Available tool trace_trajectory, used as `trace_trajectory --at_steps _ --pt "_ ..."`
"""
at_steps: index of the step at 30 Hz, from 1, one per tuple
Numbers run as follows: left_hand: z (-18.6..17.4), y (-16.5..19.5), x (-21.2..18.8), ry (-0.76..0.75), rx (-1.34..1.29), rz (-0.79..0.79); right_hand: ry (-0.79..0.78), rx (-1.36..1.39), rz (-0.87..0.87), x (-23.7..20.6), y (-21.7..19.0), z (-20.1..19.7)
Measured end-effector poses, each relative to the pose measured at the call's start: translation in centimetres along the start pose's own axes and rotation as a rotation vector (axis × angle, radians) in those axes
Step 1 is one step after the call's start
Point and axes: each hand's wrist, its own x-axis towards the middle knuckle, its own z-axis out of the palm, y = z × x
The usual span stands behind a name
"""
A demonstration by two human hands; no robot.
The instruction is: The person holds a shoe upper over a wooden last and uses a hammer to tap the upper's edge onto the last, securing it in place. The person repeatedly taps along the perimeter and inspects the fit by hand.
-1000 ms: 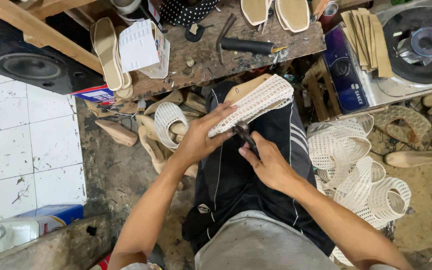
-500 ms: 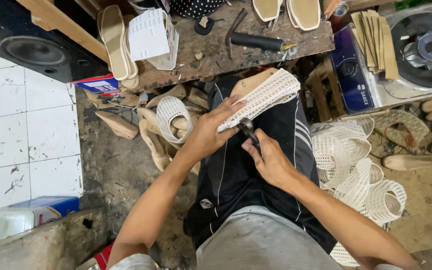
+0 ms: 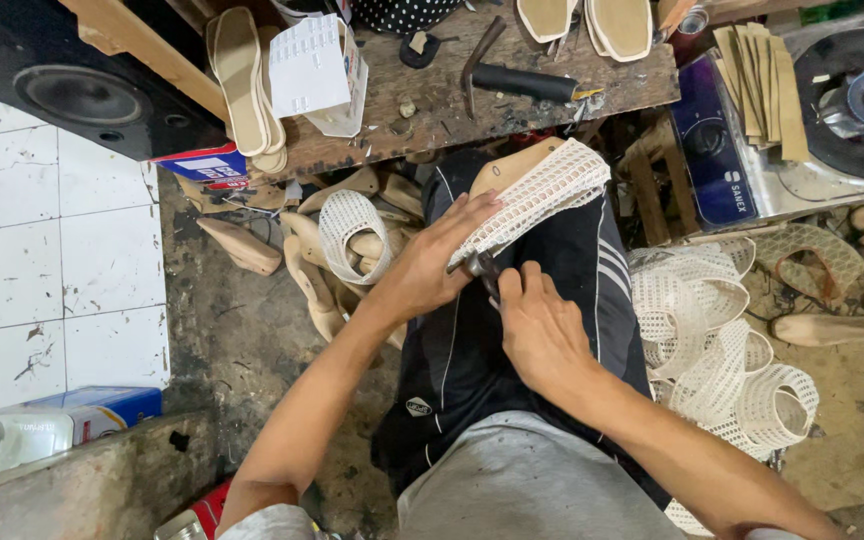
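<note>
A wooden shoe last covered with a white perforated upper (image 3: 542, 190) rests on my lap. My left hand (image 3: 430, 262) lies flat over its near end and holds it down. My right hand (image 3: 540, 330) is closed on the dark handles of a pair of pliers (image 3: 482, 268), whose jaws meet the edge of the white upper just under my left fingers. Black trousers with white stripes (image 3: 512, 330) lie beneath both hands.
A worn wooden bench (image 3: 432, 110) carries a hammer (image 3: 512, 78), insoles (image 3: 242, 85) and a white box (image 3: 312, 70). White mesh uppers (image 3: 722, 350) pile at the right, wooden lasts (image 3: 312, 270) at the left. A speaker (image 3: 62, 90) and a stove (image 3: 842, 110) flank the bench.
The camera has tilted slightly. My right hand with the pliers has shifted a little along the edge of the upper; my left hand stays pressed on the last.
</note>
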Motion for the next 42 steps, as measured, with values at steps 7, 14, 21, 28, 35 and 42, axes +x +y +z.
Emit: trace_trajectory --at_steps 7,14,21,28,35,42 --pt "-0.8 -0.9 -0.6 -0.088 -0.061 -0.086 0.122 0.033 -0.179 1.0 2.3 1.7" --pt "0.0 -1.2 -0.6 -0.078 0.083 0.004 0.008 0.019 -0.152 0.0 2.0 -0.6" --pt "0.4 -1.0 -0.1 -0.06 0.107 -0.091 0.041 -0.002 -0.055 1.0 2.2 0.7" --pt "0.5 -0.9 0.3 -0.021 0.186 -0.047 0.0 0.111 -0.077 0.7 2.8 -0.3" --pt "0.3 -0.7 0.1 -0.046 0.204 -0.026 0.005 0.212 0.021 1.0 2.6 -1.1" --pt "0.3 -0.3 0.4 -0.075 0.155 -0.055 -0.02 0.234 0.037 0.4 2.3 -1.3"
